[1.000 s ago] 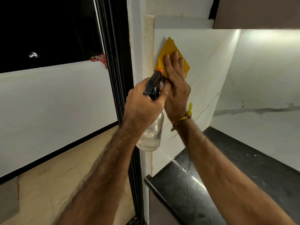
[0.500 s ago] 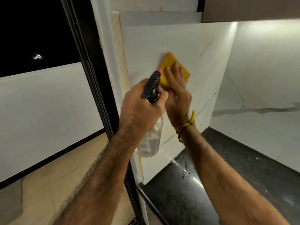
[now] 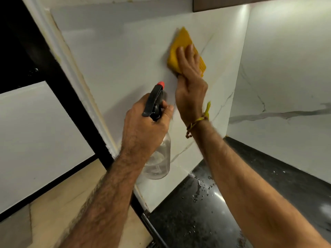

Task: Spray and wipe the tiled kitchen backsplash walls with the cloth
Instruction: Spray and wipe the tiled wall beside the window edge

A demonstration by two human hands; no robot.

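Note:
A folded yellow cloth (image 3: 179,49) lies flat against the white marble-look side wall (image 3: 125,65) of the backsplash. My right hand (image 3: 190,81) presses it to the tile with straight fingers spread over it. Just below and left, my left hand (image 3: 145,126) grips a clear spray bottle (image 3: 158,161) by its black trigger head (image 3: 154,102) with a red nozzle tip, pointed up at the wall. The bottle's neck is hidden by my fingers.
The back wall (image 3: 286,77) of white veined tile meets the side wall at a corner on the right. A black countertop (image 3: 197,212) below carries water droplets. A black door frame (image 3: 59,83) borders the wall on the left, and a brown cabinet underside (image 3: 223,3) hangs above.
My right hand has slid the cloth rightward along the side wall, away from its left edge. My left hand with the bottle has stayed below it.

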